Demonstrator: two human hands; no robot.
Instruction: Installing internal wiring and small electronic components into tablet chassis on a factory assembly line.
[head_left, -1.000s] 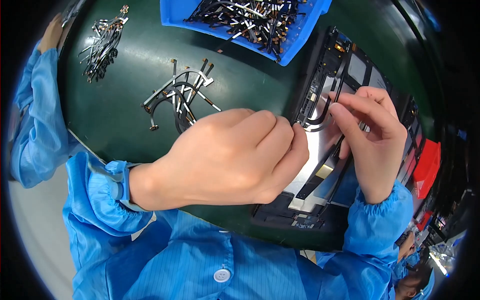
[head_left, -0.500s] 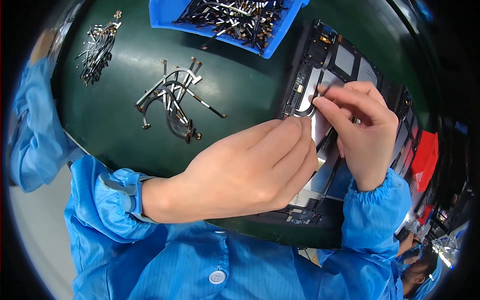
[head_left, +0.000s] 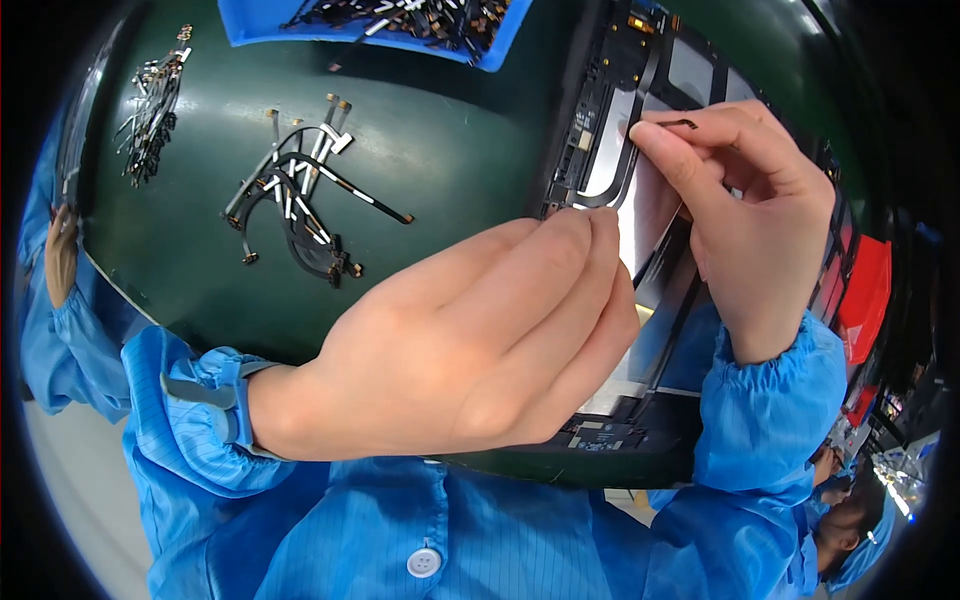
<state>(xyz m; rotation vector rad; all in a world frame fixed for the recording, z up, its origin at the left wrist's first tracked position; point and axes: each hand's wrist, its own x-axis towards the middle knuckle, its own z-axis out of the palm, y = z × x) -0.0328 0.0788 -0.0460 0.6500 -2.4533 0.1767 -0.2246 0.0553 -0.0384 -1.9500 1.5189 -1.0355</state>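
Observation:
A thin black flex cable [head_left: 622, 183] curves over the opened flat electronic device [head_left: 622, 60], along its dark left edge. My left hand [head_left: 450, 345] is closed in a pinch on the cable's lower end, its fingertips mostly hidden behind the back of the hand. Higher up, the thumb and forefinger of my right hand [head_left: 760, 205] pinch the same cable. A short brown-black tail sticks out above that thumb. Silver plates and small connectors show inside the device, partly covered by both hands.
A small heap of loose flex cables [head_left: 300, 200] lies left of the device on the green table [head_left: 420, 130]. Farther left is a denser bundle of cables [head_left: 153, 115]. At the back stands a blue bin [head_left: 490, 55] full of cables. A red bin [head_left: 865, 300] and other people are at the right.
My right hand has slid a little up and away from my left, and the cable's tail now shows. The whole view has shifted, with table items farther left and up.

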